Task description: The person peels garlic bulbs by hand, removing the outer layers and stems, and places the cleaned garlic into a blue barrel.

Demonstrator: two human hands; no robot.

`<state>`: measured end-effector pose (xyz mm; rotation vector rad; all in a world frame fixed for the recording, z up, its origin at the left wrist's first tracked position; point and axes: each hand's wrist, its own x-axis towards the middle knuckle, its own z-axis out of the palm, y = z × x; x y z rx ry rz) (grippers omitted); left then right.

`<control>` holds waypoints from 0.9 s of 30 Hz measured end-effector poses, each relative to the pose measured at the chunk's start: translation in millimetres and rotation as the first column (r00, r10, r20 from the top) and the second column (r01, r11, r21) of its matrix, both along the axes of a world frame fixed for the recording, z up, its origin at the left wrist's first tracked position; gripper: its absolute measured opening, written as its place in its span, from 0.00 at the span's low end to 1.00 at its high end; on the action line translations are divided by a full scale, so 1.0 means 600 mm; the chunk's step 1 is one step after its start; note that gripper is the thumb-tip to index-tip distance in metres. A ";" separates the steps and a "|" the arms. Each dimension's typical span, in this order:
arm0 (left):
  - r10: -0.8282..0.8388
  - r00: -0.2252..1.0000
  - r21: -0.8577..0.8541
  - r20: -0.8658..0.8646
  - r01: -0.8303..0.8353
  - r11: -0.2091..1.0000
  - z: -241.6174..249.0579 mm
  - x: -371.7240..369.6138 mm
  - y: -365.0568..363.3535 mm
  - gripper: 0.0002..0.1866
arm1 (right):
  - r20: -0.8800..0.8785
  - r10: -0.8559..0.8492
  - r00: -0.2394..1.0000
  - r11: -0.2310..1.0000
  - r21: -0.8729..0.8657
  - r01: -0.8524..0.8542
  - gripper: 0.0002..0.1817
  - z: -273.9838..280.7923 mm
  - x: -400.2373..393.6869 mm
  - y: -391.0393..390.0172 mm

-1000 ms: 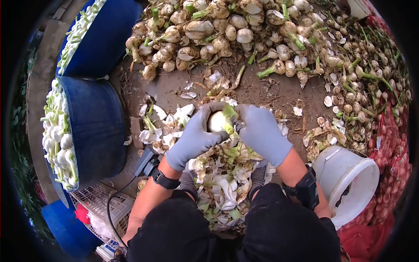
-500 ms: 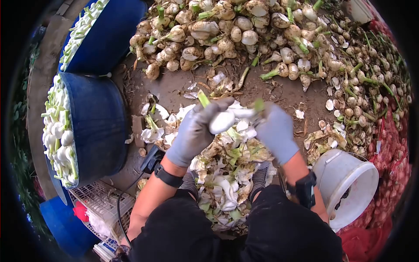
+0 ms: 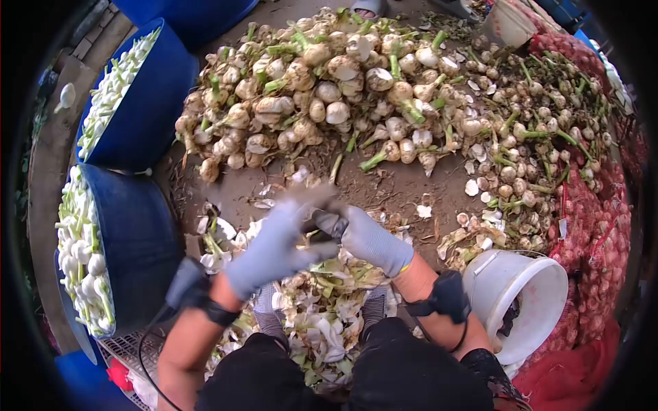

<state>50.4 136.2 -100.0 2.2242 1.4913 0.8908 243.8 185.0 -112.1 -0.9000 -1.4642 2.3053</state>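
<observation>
My left hand (image 3: 274,236), in a grey glove, is smeared by motion, with thumb and fingers apart and no bulb in it. Beside it my right hand (image 3: 367,236), also gloved, has its dark-tipped fingers curled closed; what they hold, if anything, is hidden. Both hands are above a heap of peeled garlic skins (image 3: 329,301) between my feet. A single peeled garlic bulb (image 3: 65,97) shows at the far left, beyond the blue tubs, seemingly in the air. Unpeeled garlic (image 3: 301,103) with cut green stems is piled ahead of my hands.
To the left are a blue tub (image 3: 137,240) and another blue tub (image 3: 154,96), both filled with peeled garlic. A white bucket (image 3: 486,294) lies tilted at my right, near red mesh sacks (image 3: 596,246). Smaller bulbs (image 3: 521,164) spread over the ground at right.
The peeled garlic bulb has left my left hand, and a bulb now shows at far left. My hands have come together. The view has shifted, showing more of the ground ahead.
</observation>
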 end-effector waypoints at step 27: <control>0.277 0.729 -0.569 0.626 0.185 0.801 -0.067 0.050 -0.043 0.38 | 0.358 -0.071 0.931 0.993 0.112 0.033 0.17 -0.005 0.015 0.023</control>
